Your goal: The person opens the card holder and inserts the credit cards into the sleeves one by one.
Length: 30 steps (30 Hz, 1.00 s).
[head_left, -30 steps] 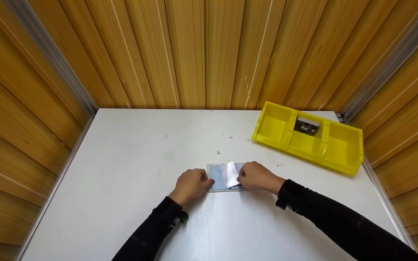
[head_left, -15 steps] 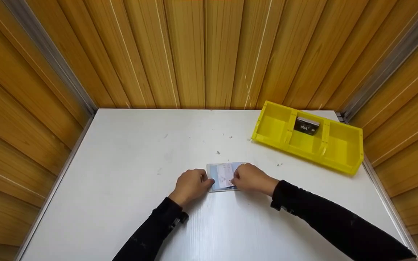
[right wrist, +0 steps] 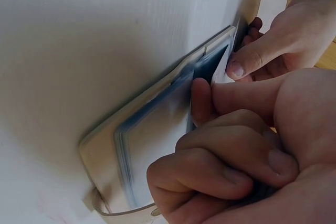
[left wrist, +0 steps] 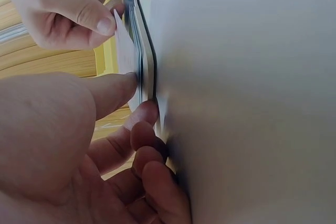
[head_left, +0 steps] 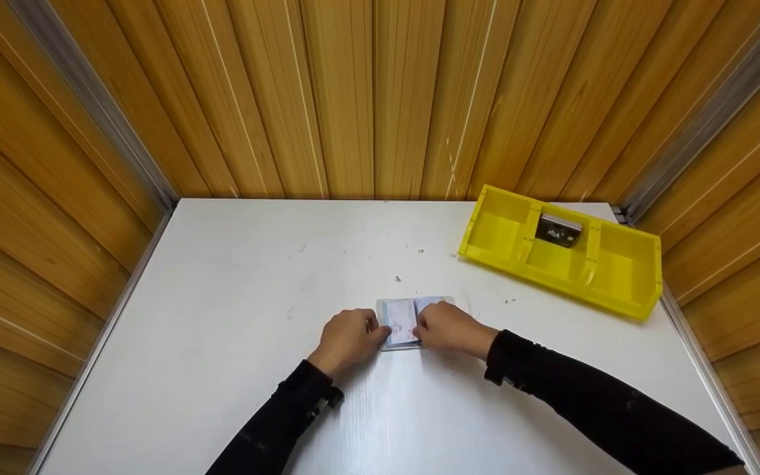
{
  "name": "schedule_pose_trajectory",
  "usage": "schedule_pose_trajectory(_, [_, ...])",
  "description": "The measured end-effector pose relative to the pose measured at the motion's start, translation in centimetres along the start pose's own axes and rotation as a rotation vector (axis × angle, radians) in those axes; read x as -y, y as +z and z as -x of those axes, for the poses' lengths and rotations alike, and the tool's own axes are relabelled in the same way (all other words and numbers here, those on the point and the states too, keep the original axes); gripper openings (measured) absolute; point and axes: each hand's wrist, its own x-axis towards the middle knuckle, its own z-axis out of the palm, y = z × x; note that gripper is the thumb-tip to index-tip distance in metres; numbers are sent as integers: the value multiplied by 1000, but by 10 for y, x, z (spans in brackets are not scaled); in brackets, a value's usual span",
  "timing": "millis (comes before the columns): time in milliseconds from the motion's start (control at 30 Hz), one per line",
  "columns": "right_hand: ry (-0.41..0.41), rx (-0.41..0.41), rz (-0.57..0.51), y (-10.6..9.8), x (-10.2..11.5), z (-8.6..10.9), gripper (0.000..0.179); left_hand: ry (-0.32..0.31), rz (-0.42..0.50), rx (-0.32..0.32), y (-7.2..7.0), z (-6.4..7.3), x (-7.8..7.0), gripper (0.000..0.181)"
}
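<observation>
An open card holder [head_left: 434, 301] with a cream cover [right wrist: 97, 148] and blue-edged sleeve pages [right wrist: 152, 135] lies flat on the white table. My left hand [head_left: 346, 338] holds its left edge, thumb on top of the pages and index finger against the cover's rim in the left wrist view. A whitish page [head_left: 402, 318] with faint pink print is pinched between thumb and index finger of my right hand [head_left: 454, 330]. That page tilts slightly up from the left-hand stack in the left wrist view. My right hand covers part of the holder's right half in the head view.
A yellow three-compartment tray [head_left: 555, 280] stands at the back right. Its middle compartment holds a black stack of cards [head_left: 558, 231] marked "Vip". Wood-patterned panels [head_left: 327, 99] enclose the table [head_left: 241, 264] at the back and sides. A strap [right wrist: 128, 212] hangs off the holder's cover.
My right hand has moved left, turning the page from upright near the holder's middle down over the left-hand pages. The left hand has stayed at the left edge.
</observation>
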Motion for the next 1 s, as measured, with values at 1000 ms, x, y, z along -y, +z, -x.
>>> schedule_pose_trajectory(1000, [23, -83, 40, -37, -4, 2, 30, -14, -24, 10, 0, 1, -1, 34])
